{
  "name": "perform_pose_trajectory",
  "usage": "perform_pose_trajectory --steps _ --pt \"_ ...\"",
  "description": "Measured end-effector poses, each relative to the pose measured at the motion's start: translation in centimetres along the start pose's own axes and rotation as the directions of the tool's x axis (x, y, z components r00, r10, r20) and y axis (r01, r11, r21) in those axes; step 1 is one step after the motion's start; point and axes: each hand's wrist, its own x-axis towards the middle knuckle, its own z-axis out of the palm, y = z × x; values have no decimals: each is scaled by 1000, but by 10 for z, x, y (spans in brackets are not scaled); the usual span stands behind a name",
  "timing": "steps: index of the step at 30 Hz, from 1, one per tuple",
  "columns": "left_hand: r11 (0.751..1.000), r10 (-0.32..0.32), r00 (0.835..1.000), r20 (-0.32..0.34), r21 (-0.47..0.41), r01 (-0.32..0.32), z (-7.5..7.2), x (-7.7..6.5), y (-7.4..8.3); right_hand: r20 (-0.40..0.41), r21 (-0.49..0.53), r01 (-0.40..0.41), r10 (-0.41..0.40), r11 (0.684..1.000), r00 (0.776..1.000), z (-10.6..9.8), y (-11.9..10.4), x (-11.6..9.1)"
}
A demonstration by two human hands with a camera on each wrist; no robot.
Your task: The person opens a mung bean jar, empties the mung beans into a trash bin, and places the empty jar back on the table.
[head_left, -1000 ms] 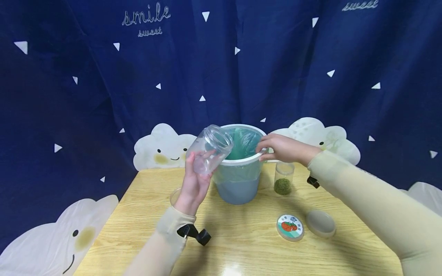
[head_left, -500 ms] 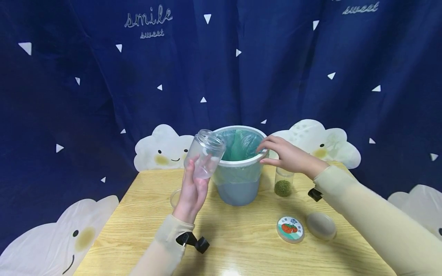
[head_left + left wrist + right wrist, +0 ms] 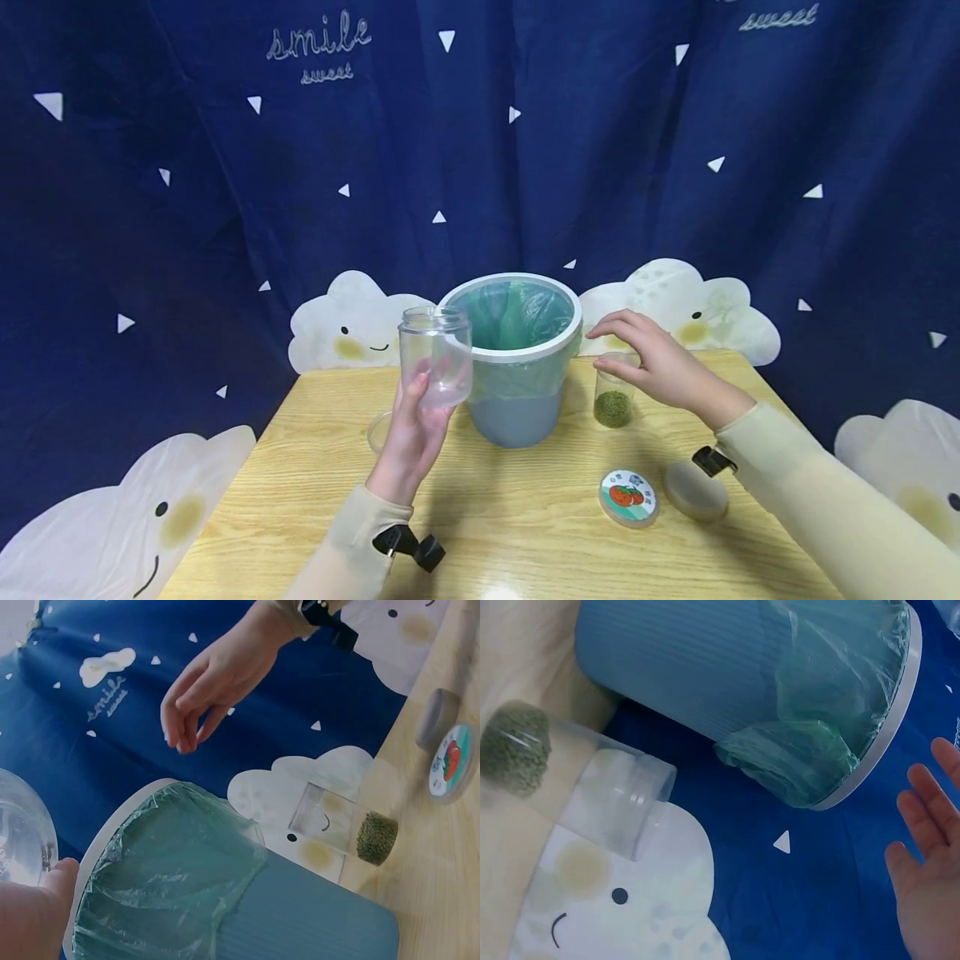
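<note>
My left hand (image 3: 414, 433) holds a clear jar (image 3: 437, 354) nearly upright by its lower part, just in front of the trash can's left side. No lid is on the jar. The blue trash can (image 3: 517, 412) has a white rim and a green bag (image 3: 525, 312) lining it. To the right of the can, my right hand (image 3: 660, 358) is in the air, its fingers loosely bent and holding nothing. Below and behind that hand stands a second clear jar (image 3: 613, 392), partly filled with small green grains (image 3: 376, 838).
On the wooden table (image 3: 525, 533) lie a round lid with a tomato picture (image 3: 628, 497) and a plain greyish lid (image 3: 696, 492) beside it. A clear round piece (image 3: 378, 432) is partly hidden behind my left hand. A blue curtain (image 3: 480, 150) hangs at the back.
The jar in my left hand has turned from tilted toward the can to nearly upright and come lower. My right hand has left the can's rim and moved right.
</note>
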Motion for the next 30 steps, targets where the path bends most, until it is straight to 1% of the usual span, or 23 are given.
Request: perform_pose_trajectory --steps 5,8,13,20,24,26,28,30 --pt "998 -6 1000 7 55 6 -5 -7 0 -28 -7 7 -7 1000 1000 4 -2 -20" --pt "995 -5 1000 12 97 3 -9 -12 -1 -51 -6 36 -36 999 998 8 -4 -30" --pt "984 8 998 64 179 -19 -17 -19 -6 -70 13 73 -71 997 995 15 -10 -48" --pt "969 -26 990 135 246 -9 -23 -27 -8 -53 -1 29 -29 1000 998 22 -16 -68" --pt "954 -55 986 159 300 5 -25 -31 -8 -38 7 11 -11 1000 999 25 -18 -77" --pt "941 -79 987 143 337 27 -26 -34 -9 -31 11 2 -2 1000 1000 27 -18 -81" --pt "925 -108 988 109 376 60 -26 -37 -9 -29 11 -6 6 1000 1000 27 -20 -84" --pt "902 -136 988 74 423 92 -25 -42 -10 -34 5 -6 6 1000 999 28 -22 -86"
